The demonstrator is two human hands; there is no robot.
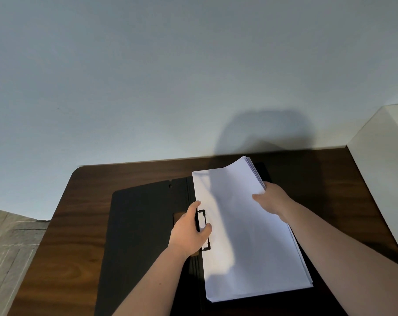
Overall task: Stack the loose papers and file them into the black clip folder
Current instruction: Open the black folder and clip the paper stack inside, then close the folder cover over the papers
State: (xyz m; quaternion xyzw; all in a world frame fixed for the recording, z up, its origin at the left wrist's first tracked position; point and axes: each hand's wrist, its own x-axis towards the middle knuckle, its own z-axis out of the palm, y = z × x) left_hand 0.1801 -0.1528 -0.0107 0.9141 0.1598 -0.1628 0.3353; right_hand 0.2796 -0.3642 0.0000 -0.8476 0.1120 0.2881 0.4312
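Note:
The black clip folder (143,229) lies open on the dark wooden table (74,258). A stack of white papers (243,236) rests on the folder's right half, its far right corner lifted and curled. My right hand (272,200) grips the stack's right edge near that corner. My left hand (190,231) is wrapped around the black clip lever (202,215) at the folder's spine, thumb touching the papers' left edge. The lower end of the clip shows below my palm.
A white box or cabinet (385,179) stands at the right edge of the table. A pale wall rises right behind the table. Wood-pattern floor (8,242) shows at the left, beyond the table's rounded corner.

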